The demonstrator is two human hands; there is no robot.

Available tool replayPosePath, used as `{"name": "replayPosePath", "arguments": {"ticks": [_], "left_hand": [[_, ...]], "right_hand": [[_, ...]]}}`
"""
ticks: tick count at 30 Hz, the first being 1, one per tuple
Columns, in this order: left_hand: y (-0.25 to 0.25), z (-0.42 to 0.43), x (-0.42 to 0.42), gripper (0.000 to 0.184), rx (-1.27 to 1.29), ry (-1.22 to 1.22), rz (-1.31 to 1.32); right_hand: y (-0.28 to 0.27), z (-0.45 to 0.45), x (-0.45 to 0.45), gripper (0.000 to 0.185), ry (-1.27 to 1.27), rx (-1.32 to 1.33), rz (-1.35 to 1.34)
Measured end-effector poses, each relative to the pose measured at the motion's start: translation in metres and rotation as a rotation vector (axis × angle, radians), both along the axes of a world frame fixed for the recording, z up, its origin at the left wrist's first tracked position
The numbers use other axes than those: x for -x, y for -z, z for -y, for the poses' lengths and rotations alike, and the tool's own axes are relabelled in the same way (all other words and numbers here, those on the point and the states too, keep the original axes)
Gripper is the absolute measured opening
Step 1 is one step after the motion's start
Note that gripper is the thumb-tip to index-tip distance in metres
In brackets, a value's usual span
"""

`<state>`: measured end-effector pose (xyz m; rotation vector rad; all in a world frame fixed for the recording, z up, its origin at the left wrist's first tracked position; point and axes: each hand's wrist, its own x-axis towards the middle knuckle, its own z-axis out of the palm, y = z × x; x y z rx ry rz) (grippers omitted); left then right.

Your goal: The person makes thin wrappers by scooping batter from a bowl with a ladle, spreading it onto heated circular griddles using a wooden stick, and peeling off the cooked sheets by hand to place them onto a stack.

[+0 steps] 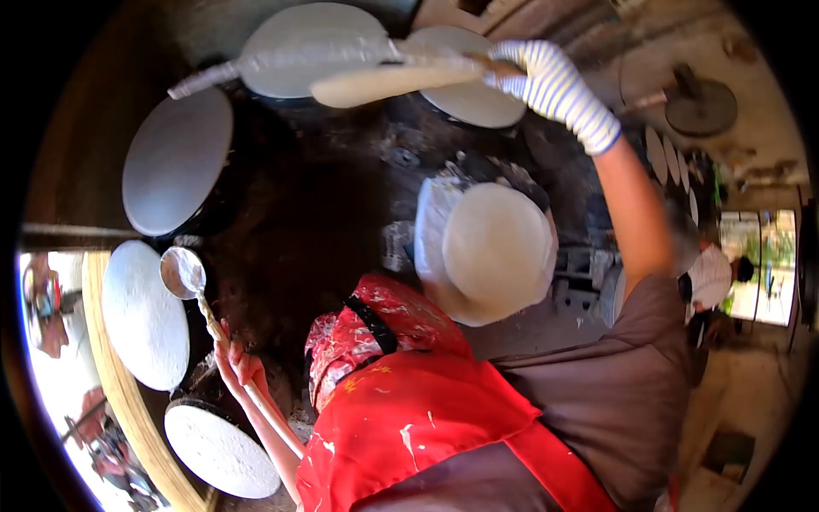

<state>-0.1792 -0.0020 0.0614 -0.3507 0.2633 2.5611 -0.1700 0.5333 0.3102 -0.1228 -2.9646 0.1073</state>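
My left hand (241, 363), bare, is wrapped round the long handle of a metal ladle (182, 273); its bowl is smeared white, beside a round white-covered pan (145, 316). High on the right, my right hand (550, 90) wears a striped glove and grips the brown handle of a long tool (299, 58). A pale, flat, blade-like piece (384, 84) lies along that tool; whether it is part of it is blurred. The tool crosses above two round pale surfaces (311, 26). Near my body stands a round container (499, 247) lined with plastic, its inside pale.
More round pans with white surfaces stand at the left (177, 162) and lower left (220, 452). Grey blocks (580, 277) lie right of the container. A dark disc with a handle (701, 107) is at the upper right. Another person (710, 277) is in the right background.
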Motion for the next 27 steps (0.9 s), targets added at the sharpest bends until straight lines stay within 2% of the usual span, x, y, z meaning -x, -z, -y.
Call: {"name": "replayPosePath", "arguments": {"ticks": [1, 3, 5, 7, 9, 10, 11, 12, 14, 15, 17, 18, 20, 23, 24, 26, 27], "left_hand": [[-0.002, -0.010, -0.001, 0.044, 0.007, 0.050, -0.048], [0.000, -0.016, -0.043, 0.044, -0.046, 0.100, -0.125], [-0.018, -0.035, -0.057, 0.044, -0.041, 0.153, -0.149], [-0.033, -0.048, -0.058, 0.044, -0.010, 0.178, -0.142], [-0.049, -0.071, -0.069, 0.043, 0.001, 0.247, -0.183], [-0.056, -0.093, -0.072, 0.043, 0.003, 0.310, -0.205], [-0.066, -0.112, -0.078, 0.043, 0.057, 0.303, -0.169], [-0.069, -0.121, -0.085, 0.043, 0.092, 0.308, -0.156], [-0.070, -0.151, -0.081, 0.043, 0.136, 0.345, -0.109], [-0.069, -0.159, -0.086, 0.043, 0.126, 0.355, -0.099], [-0.080, -0.139, -0.109, 0.043, 0.115, 0.328, -0.127], [-0.077, -0.149, -0.112, 0.043, 0.117, 0.330, -0.111], [-0.071, -0.151, -0.119, 0.042, 0.118, 0.317, -0.086], [-0.061, -0.141, -0.138, 0.043, 0.078, 0.248, -0.031], [-0.060, -0.114, -0.134, 0.044, 0.048, 0.197, -0.052], [-0.053, -0.105, -0.148, 0.044, -0.046, 0.147, 0.008], [-0.048, -0.099, -0.157, 0.042, -0.037, 0.086, 0.035]], "right_hand": [[0.013, -0.006, -0.042, 0.031, 0.050, 0.132, 0.003], [0.034, 0.014, -0.160, 0.030, 0.133, -0.083, -0.059], [0.070, 0.017, -0.241, 0.033, 0.113, -0.039, -0.173], [0.105, 0.037, -0.301, 0.039, 0.264, -0.109, 0.042], [0.158, 0.044, -0.357, 0.044, 0.295, 0.021, 0.069], [0.175, 0.047, -0.377, 0.044, 0.364, 0.050, 0.190], [0.208, 0.043, -0.398, 0.039, 0.321, 0.197, 0.139], [0.226, 0.053, -0.410, 0.039, 0.333, 0.213, 0.144], [0.251, 0.052, -0.403, 0.033, 0.439, 0.421, 0.404], [0.264, 0.050, -0.400, 0.033, 0.437, 0.434, 0.411], [0.279, 0.065, -0.381, 0.034, 0.503, 0.557, 0.185], [0.284, 0.057, -0.360, 0.029, 0.588, 0.554, 0.201], [0.330, 0.051, -0.336, 0.025, 0.545, 0.458, 0.033], [0.384, 0.065, -0.351, 0.020, 0.594, 0.478, 0.040], [0.388, 0.074, -0.336, 0.015, 0.523, 0.487, -0.030], [0.389, 0.063, -0.327, 0.018, 0.657, 0.539, 0.037], [0.368, 0.063, -0.310, 0.021, 0.611, 0.554, 0.071]]}}
